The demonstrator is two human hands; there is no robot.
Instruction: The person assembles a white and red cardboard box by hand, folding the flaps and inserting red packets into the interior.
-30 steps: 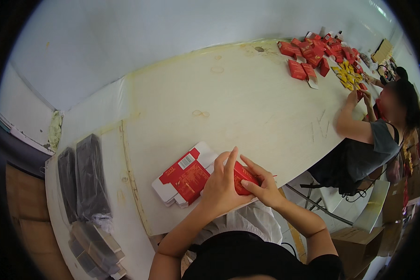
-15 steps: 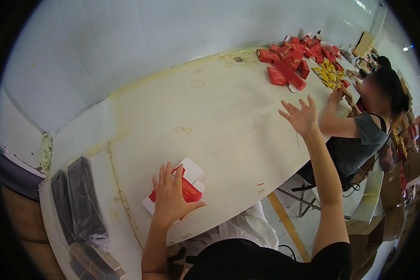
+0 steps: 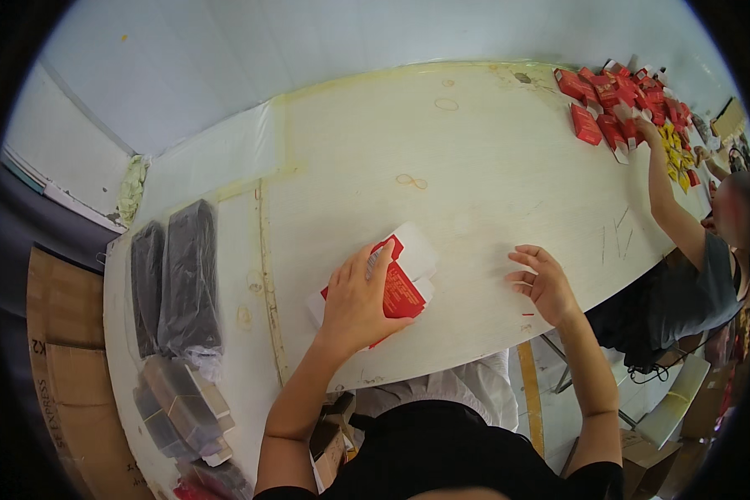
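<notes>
On the table in front of me lies a red and white carton [image 3: 403, 293], its white flaps sticking out at both ends. It looks flattened or only partly folded up. Over its left part rests my left hand [image 3: 357, 302], thumb along the near side and fingers across the top, gripping it. My palm hides that part of the carton. To the right, a short way off the carton, my right hand [image 3: 542, 283] is raised over the table with its fingers apart and nothing in them.
At the far right is a heap of red cartons [image 3: 587, 125] beside yellow packets [image 3: 679, 158], where a co-worker [image 3: 692, 275] reaches in. Dark plastic-wrapped bundles [image 3: 190, 279] and clear plastic boxes [image 3: 183, 408] stand on the left. Cardboard boxes [image 3: 79, 375] are beyond the table's left edge.
My right hand has come back from the far right toward the carton. My left hand has closed more around the carton. The view has turned, and the co-worker's arm now reaches into the red heap.
</notes>
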